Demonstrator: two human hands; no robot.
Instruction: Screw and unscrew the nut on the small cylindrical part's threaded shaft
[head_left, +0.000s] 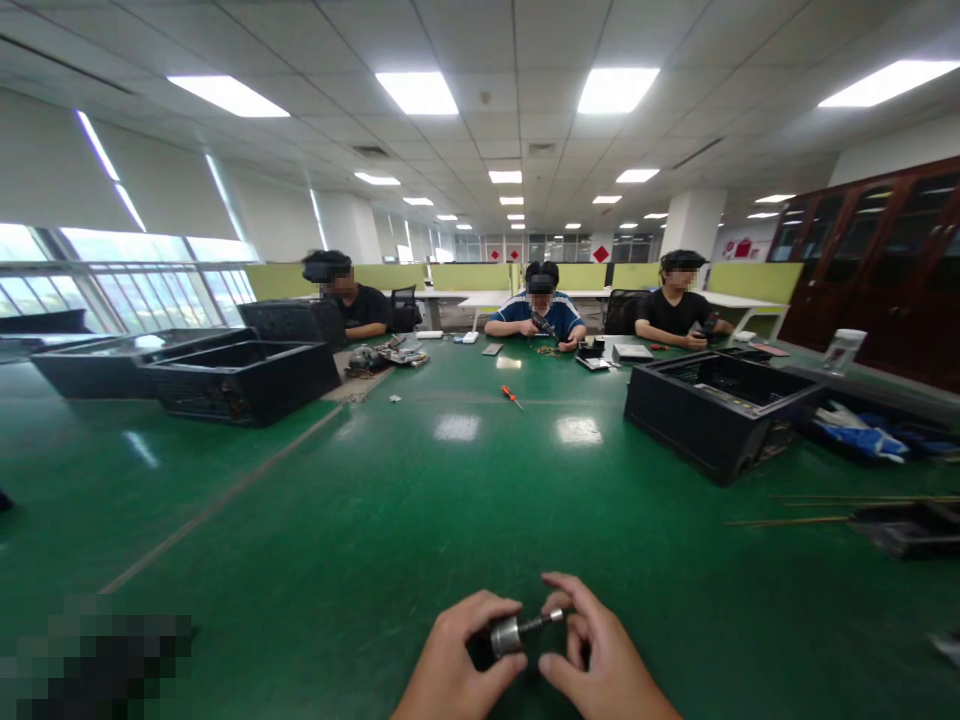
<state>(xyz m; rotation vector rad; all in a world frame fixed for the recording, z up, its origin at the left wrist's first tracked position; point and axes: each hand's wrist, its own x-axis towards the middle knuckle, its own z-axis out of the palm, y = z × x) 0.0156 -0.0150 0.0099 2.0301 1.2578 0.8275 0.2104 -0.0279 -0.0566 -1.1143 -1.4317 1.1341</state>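
Observation:
Low in the head view, my left hand [469,645] is closed around a small silver metal cylinder [507,637]. From the cylinder a thin dark ridged shaft [534,624] sticks out to the right and ends in a bright tip. My right hand [596,650] is beside that tip, its thumb and forefinger apart and its other fingers curled. Whether a fingertip touches the shaft's end, I cannot tell. Both hands are above the green tabletop [360,520].
An orange screwdriver [511,396] lies mid-table. Black metal cases stand at left [244,385] and right [712,425]. Thin rods [802,521] and a dark tray [907,527] lie at right. Three people sit across the table; small parts [382,355] are piled at far left.

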